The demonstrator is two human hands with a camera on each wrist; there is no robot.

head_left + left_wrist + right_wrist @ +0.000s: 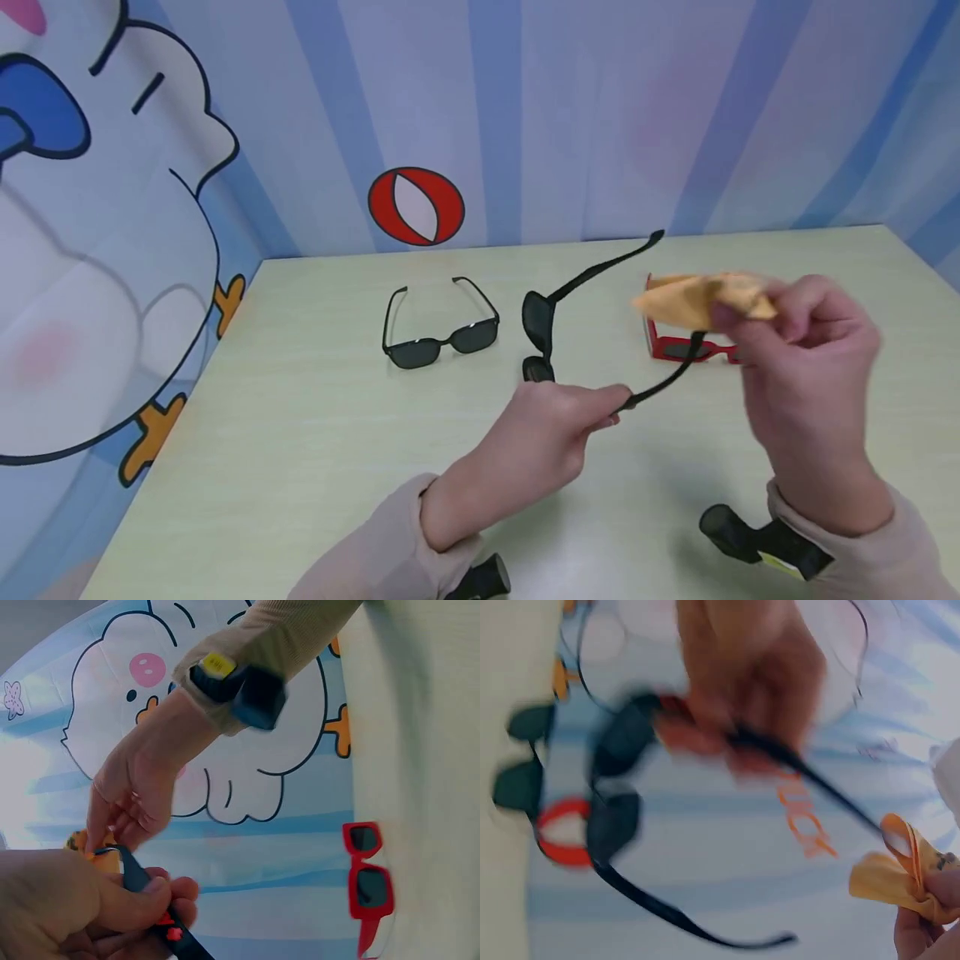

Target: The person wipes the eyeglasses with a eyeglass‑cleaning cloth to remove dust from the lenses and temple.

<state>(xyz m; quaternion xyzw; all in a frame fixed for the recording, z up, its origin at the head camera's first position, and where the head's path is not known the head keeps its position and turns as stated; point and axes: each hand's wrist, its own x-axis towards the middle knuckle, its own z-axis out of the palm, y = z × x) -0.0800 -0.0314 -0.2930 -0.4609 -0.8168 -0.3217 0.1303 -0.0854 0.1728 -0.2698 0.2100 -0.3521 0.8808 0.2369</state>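
My left hand (540,437) grips a pair of black sunglasses (537,321) by one temple arm near the hinge, holding them above the table. The other temple arm sticks out up and to the right, unfolded. My right hand (813,367) pinches a yellow-orange cloth (678,302) at the tip of the gripped arm. In the right wrist view, that tip meets a fold of the cloth (885,881); whether it is wrapped all round cannot be seen. Red marks show on the inner side of the held arm (174,934) in the left wrist view.
A second pair of black sunglasses (416,354) lies on the pale table (300,400) at left, arms unfolded. Red-framed sunglasses (663,346) lie behind the cloth at right, partly hidden. A patterned backdrop (555,125) stands along the table's back and left edges.
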